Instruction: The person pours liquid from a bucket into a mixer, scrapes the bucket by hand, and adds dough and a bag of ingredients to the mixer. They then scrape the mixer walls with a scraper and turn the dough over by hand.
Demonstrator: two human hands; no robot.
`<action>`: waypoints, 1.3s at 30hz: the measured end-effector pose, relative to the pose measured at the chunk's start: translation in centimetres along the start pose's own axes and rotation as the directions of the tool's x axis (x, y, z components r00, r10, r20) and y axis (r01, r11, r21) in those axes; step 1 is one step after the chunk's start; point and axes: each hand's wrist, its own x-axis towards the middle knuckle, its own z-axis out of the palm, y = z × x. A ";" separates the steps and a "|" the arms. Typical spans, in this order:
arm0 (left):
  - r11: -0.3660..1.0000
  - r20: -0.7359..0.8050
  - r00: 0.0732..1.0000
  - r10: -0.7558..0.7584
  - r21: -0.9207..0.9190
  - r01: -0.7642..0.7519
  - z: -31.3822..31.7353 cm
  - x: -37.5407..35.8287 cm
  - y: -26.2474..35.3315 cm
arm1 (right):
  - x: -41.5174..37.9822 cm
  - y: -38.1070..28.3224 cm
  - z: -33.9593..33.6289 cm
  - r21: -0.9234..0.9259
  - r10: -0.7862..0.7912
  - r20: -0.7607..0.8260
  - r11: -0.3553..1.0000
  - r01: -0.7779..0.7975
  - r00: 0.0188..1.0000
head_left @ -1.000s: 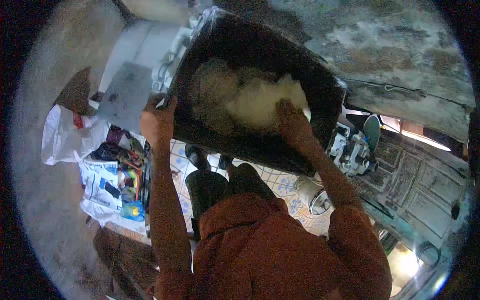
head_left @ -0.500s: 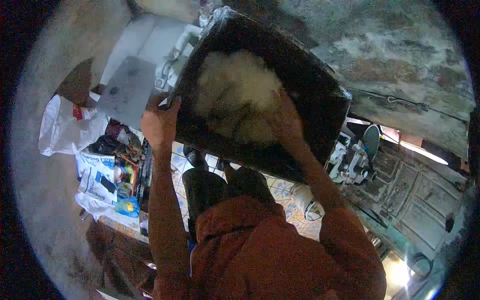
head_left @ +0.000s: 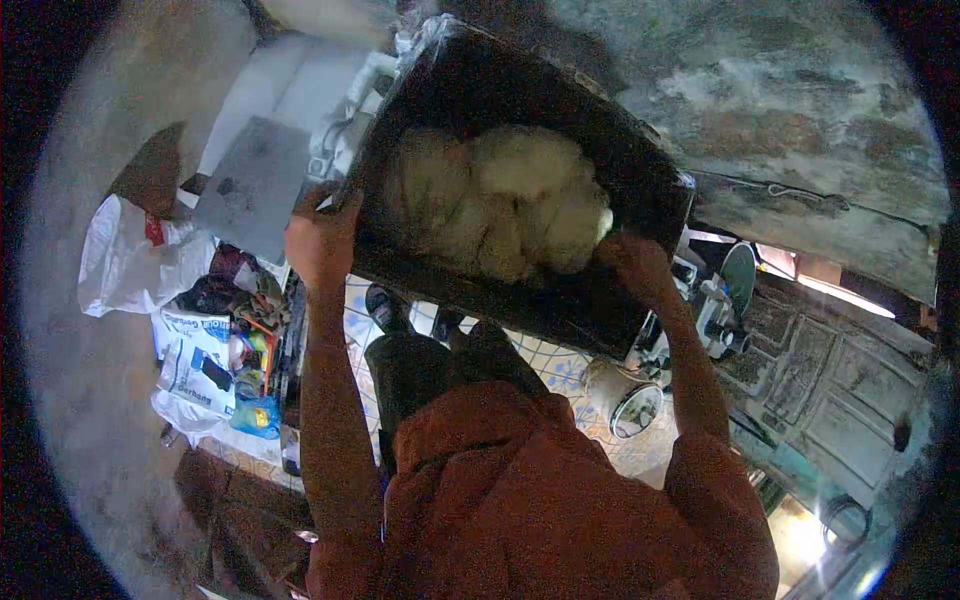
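Note:
A large dark box with high sides (head_left: 480, 308) lies tilted across the view, with a pale, lumpy, dough-like mass (head_left: 525, 190) inside it. My left hand (head_left: 322, 235) grips the box's left edge, fingers wrapped over the rim. Inside the box, at the right end of the mass, my right hand (head_left: 635, 265) has its fingers curled in beside a small bright white spot. Whatever those fingers hold is too dark to make out.
White bags (head_left: 150, 255) and mixed items lie at left, near a grey panel (head_left: 255, 185). Below the box are a round white bucket (head_left: 632, 408) and patterned floor tiles. Metal machine parts (head_left: 715, 320) and a panelled door (head_left: 820, 390) stand at right.
My right hand has moved right and slightly down, off the top of the mass, and its fingers have curled. The mass looks more divided into lumps. My left hand remains at the rim.

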 end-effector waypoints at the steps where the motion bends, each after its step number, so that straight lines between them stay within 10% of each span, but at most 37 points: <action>1: 1.000 0.016 1.000 0.006 -0.014 -0.005 -0.4 0.0 0.3 | -0.4 0.0 -0.5 -0.001 0.002 0.002 1.000 -0.002 1.000; 7: 1.000 -0.056 0.998 -0.006 -0.013 0.005 -1.3 -1.0 2.0 | -0.3 -2.2 1.4 0.220 -0.082 -0.212 0.967 0.129 0.974; 13: 0.997 -0.006 1.000 0.010 0.073 -0.009 -1.4 -0.6 1.7 | 1.2 -5.7 6.8 -0.035 -0.050 0.201 0.998 0.058 0.978; 15: 0.999 0.002 1.000 0.017 0.051 -0.017 -1.3 -0.6 1.7 | 1.3 -4.2 10.9 -0.211 -0.333 -0.220 0.934 0.289 0.917; 18: 0.995 -0.017 0.996 0.089 0.045 -0.089 -0.2 -0.2 0.0 | 1.2 -6.4 10.5 -0.603 -0.252 -0.202 0.794 0.083 0.946; 22: 0.994 -0.008 0.995 0.097 0.041 -0.096 -0.1 -0.1 0.2 | 0.9 -5.2 3.5 -0.191 -0.339 -0.501 0.941 0.280 0.797; 24: 0.998 -0.001 0.998 0.059 0.032 -0.059 -0.2 -0.1 0.7 | 0.2 -5.0 -1.1 -0.085 -0.002 0.162 0.996 0.016 0.987; 30: 0.999 -0.038 0.999 0.017 -0.046 -0.018 -0.1 -0.5 0.6 | -2.0 -1.2 1.1 0.002 -0.099 -0.186 0.995 0.101 0.978; 36: 1.000 0.019 1.000 0.009 0.010 -0.009 -0.7 -0.2 1.0 | 0.1 -5.2 2.9 -0.121 -0.111 0.254 0.982 0.145 0.961; 39: 0.998 0.024 1.000 -0.011 0.055 0.010 -1.3 -0.4 2.0 | -0.1 -6.5 2.8 0.040 -0.105 0.080 0.994 0.102 0.991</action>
